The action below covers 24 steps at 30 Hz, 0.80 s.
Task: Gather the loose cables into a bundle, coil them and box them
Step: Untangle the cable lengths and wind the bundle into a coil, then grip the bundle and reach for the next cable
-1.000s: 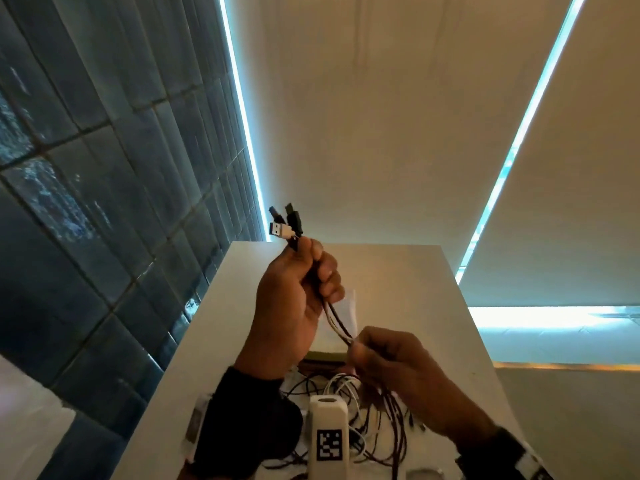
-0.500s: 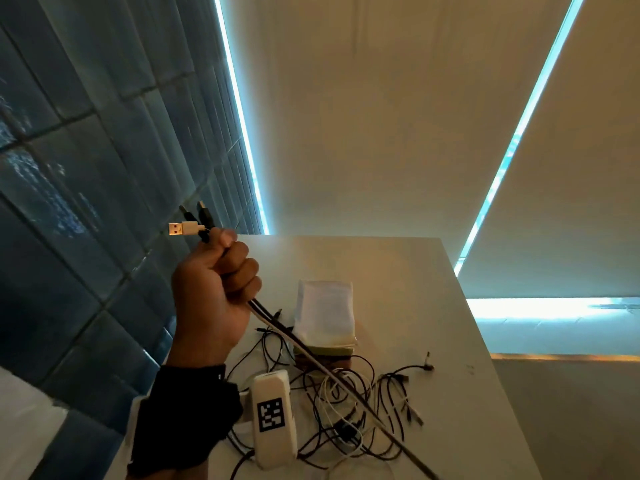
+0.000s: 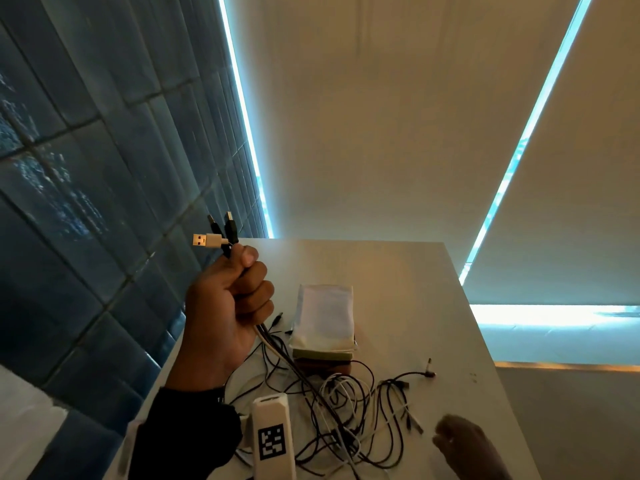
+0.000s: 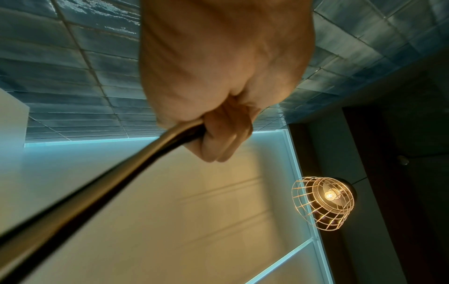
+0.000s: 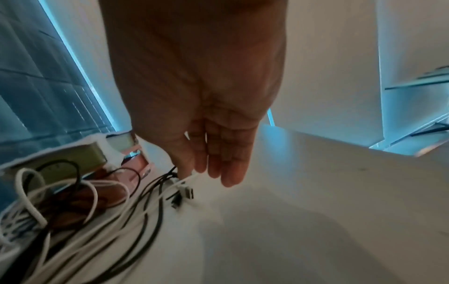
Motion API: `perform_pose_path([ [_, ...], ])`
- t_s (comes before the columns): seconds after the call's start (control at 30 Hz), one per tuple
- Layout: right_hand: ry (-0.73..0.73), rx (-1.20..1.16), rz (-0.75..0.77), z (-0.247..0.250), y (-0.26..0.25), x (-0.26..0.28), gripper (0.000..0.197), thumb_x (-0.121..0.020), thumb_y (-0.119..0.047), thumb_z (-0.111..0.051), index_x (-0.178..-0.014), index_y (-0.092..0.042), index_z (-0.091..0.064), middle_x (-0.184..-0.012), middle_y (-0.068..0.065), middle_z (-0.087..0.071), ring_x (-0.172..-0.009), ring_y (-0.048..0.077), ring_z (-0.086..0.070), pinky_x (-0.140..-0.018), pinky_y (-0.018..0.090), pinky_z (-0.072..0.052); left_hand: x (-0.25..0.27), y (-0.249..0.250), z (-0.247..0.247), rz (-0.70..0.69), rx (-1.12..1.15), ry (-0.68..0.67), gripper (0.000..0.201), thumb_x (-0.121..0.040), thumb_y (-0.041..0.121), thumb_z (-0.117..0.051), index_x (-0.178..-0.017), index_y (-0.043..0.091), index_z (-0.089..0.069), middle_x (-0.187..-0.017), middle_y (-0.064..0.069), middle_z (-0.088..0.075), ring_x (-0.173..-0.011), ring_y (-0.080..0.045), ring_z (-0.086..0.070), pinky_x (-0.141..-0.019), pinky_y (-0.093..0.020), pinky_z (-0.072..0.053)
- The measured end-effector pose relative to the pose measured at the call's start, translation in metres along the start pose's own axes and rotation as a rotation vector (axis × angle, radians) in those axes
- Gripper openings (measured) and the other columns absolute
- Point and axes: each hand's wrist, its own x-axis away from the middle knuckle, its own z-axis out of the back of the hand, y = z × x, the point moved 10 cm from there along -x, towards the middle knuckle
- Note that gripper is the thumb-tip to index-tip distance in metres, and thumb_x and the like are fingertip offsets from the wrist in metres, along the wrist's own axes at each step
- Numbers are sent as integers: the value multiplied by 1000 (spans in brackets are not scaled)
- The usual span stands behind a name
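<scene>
Gripped in the left hand (image 3: 227, 306), fingers curled tight, are the cables (image 3: 341, 407) near their plugs (image 3: 216, 237), which are held raised above the surface (image 3: 398, 271). From the fist the strands are drawn down taut into the loose tangle lying on the surface, just before the box (image 3: 325, 320). Farther right, the right hand (image 5: 201, 107) is held over the cable ends with fingers straight and nothing held.

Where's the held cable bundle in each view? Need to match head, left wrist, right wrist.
Head: cable bundle left of centre, gripped by the left hand, plugs sticking out above the fist.
Left wrist: blurred strands run from the fist to lower left.
Right wrist: held part not in it.
Shared landmark: blue tiled wall.
</scene>
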Motion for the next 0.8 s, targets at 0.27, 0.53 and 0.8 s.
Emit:
perform_pose_path([
  [0.27, 25, 185, 89, -8, -51, -5, 36, -98, -44, -44, -130, -28, -45, -147, -1, -43, -136, 14, -42, -107, 28, -37, 0, 0, 1, 28, -8, 2, 26, -89, 29, -40, -66, 18, -48, -46, 9, -27, -35, -3, -21, -35, -17, -14],
  [0.53, 363, 50, 211, 67, -78, -2, 33, -86, -40, -62, -65, -33, -38, -77, -12, -57, -72, 9, -57, -64, 28, -49, -5, 0, 11, -31, -61, 28, 27, -94, 26, -39, -71, 14, -47, -49, 6, -27, -37, -4, -19, -36, -20, -15],
  [0.8, 489, -850, 325, 134, -144, 0, 13, -98, -14, -53, -87, -6, -51, -75, 9, -74, -71, 20, -73, -69, 41, -60, -14, -13, 2, -24, -84, 4, 22, -89, 26, -43, -73, 12, -45, -55, 3, -23, -40, -7, -19, -42, -24, -14],
])
